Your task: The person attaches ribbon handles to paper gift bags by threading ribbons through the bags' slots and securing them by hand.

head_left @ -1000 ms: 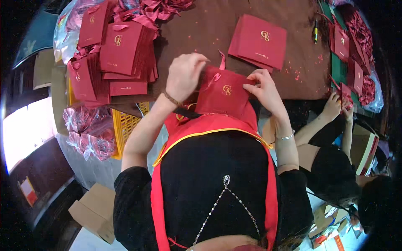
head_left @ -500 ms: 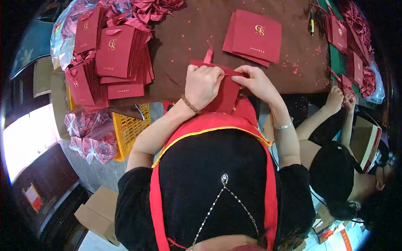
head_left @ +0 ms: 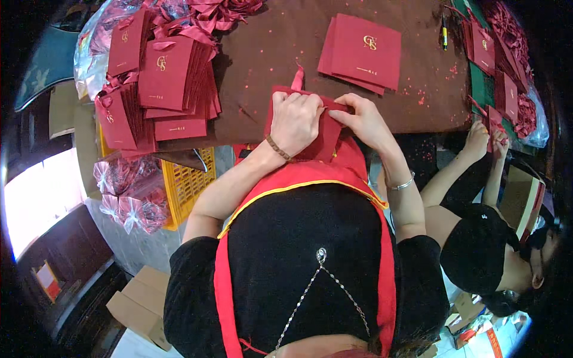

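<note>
A dark red paper gift bag (head_left: pixel 325 136) is held at the table's near edge, in front of the red apron. My left hand (head_left: pixel 296 121) is closed over its upper left part, knuckles up, with the fingertips hidden. On the bag's upper right edge, my right hand (head_left: pixel 362 121) pinches with thumb and forefinger. A pink-red ribbon (head_left: pixel 298 78) sticks out past the bag's far edge onto the brown tabletop. What lies between the fingertips is too small to make out.
Finished-looking red bags with ribbons (head_left: pixel 164 74) are stacked at the left. Flat red bags (head_left: pixel 365 53) lie at the far centre, near a marker pen (head_left: pixel 444 34). A yellow crate (head_left: pixel 186 188) stands below left. At right, a co-worker's hands (head_left: pixel 482 140) hold a red bag.
My left hand has shifted slightly to the right, and more of the bag shows at its left. My right hand keeps its pinch at the edge.
</note>
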A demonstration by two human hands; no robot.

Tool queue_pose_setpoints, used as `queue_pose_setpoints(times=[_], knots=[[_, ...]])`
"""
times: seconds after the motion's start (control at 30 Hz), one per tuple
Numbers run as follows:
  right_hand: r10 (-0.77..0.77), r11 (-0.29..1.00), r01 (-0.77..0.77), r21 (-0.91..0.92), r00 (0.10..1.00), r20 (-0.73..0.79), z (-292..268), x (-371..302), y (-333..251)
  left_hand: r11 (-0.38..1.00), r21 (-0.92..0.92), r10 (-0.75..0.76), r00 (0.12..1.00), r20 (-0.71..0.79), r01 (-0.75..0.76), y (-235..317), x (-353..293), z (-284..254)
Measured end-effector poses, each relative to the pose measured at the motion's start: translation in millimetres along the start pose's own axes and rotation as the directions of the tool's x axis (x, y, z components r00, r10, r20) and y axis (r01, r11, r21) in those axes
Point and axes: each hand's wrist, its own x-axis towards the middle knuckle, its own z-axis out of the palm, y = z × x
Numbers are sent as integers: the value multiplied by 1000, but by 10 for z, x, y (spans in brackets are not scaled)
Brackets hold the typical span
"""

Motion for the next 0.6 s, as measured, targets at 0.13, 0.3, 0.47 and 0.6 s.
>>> queue_pose_setpoints(times=[0.13,0.3,0.47,0.6], knots=[[-83,996,82,-40,996,-28,29,-38,6,1000,21,-11,1000,16,10,31,14,14],[-199,970,189,-153,979,-50,49,-100,-40,987,146,71,997,13,-72,119,13,27],[-281,953,267,-143,955,-90,97,-122,-24,990,131,56,998,33,-59,143,34,-18],[-310,943,294,-159,947,-89,69,-140,-75,996,81,35,999,29,-38,127,0,7]])
